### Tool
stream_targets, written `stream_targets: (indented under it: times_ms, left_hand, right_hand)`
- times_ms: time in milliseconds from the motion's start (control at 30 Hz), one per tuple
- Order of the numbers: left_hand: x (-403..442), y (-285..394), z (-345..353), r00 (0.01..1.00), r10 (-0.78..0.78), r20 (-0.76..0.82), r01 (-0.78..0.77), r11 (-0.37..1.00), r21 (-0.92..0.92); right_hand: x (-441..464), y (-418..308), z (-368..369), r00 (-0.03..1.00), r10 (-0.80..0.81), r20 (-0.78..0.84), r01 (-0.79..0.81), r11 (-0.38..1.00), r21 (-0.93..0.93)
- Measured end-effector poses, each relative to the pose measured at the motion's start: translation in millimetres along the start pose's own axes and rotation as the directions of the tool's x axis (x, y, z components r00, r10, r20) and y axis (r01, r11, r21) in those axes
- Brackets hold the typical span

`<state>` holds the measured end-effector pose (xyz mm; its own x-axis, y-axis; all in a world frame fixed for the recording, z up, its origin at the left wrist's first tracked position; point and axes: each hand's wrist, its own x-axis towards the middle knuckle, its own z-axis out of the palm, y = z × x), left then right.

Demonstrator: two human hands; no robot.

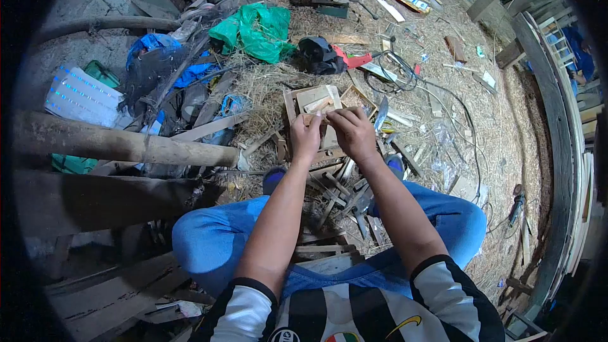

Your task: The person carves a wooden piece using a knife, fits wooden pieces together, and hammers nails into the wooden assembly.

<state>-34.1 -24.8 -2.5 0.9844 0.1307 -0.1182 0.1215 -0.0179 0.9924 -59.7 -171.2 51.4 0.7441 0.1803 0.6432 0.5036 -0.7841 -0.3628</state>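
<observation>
Meeting at centre frame, left hand (306, 136) and right hand (354, 134) hold fingertips close near pale board (310, 96), whether pinching anything unclear; steady wrists and light pressure seem advisable.

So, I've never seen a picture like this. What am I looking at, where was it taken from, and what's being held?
There's no machine here, just a person working with two bare hands. The one picture comes from a camera worn on their head, looking forward and down past their blue jeans. The left hand and right hand meet above pale wooden pieces; whatever their fingertips pinch is too small to make out. The straw-strewn ground also holds a green plastic bag and plenty of scrap wood.
</observation>
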Motion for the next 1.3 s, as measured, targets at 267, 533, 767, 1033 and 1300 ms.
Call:
stream_targets:
  times_ms: [267, 533, 767, 1033, 1300]
  left_hand:
    - [-0.3, -1.8, -0.3, 1.000, 0.016, 0.013, -0.017, 1.000, 0.026]
    - [-8.7, 20.3, 1.1, 0.995, -0.073, 0.063, 0.082, 0.986, -0.149]
    - [-4.9, 9.8, 5.4, 0.995, -0.089, 0.035, 0.092, 0.989, -0.111]
    - [-6.3, 16.5, 1.1, 0.992, -0.119, 0.038, 0.123, 0.987, -0.105]
    - [-5.4, 14.2, -0.3, 0.993, -0.107, 0.047, 0.111, 0.991, -0.079]
  right_hand:
    - [-0.4, 4.0, -11.4, 0.998, 0.026, 0.055, -0.027, 0.999, 0.026]
    - [-46.0, 99.0, -9.1, 0.680, 0.688, -0.254, -0.636, 0.726, 0.262]
    - [-206.6, 183.7, 12.4, 0.440, 0.898, 0.017, -0.861, 0.427, -0.276]
    - [-262.5, 254.9, 6.8, 0.058, 0.988, 0.145, -0.790, 0.134, -0.598]
    - [-278.0, 268.3, -3.8, 0.026, 0.978, 0.209, -0.740, 0.160, -0.653]
